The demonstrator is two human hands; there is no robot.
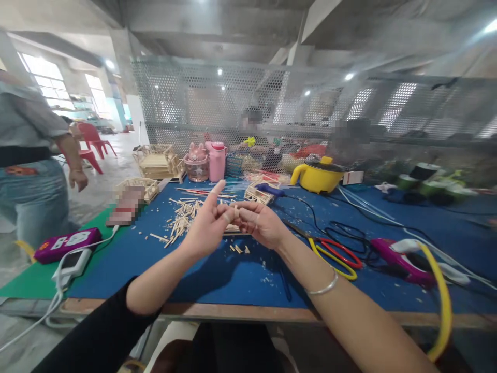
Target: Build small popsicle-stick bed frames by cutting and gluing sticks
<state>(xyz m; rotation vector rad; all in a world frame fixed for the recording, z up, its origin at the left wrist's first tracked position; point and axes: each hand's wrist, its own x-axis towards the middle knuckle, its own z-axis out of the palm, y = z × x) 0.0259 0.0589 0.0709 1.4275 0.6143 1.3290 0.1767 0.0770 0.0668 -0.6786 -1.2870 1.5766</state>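
My left hand (pixel 207 223) and my right hand (pixel 266 223) meet above the blue table top, their fingertips pinched together. One finger of my left hand points up, its tip pale as if wrapped. Something small and pale shows between the fingertips; the fingers hide most of it. Just beneath lies a light wooden stick piece (pixel 239 233), partly covered by my hands. Left of them spreads a heap of short wooden sticks (pixel 181 221). Behind my right hand, a blue glue gun (pixel 271 189) rests by a small wooden stick frame (pixel 257 195).
Red-and-yellow-handled cutters (pixel 341 254) and a purple power strip (pixel 402 263) lie right, among cables. A yellow electric pot (pixel 320 176), pink flask (pixel 216 161) and stacked wooden frames (pixel 155 161) stand behind. A phone (pixel 125 206) charges left. A person (pixel 33 150) stands beyond.
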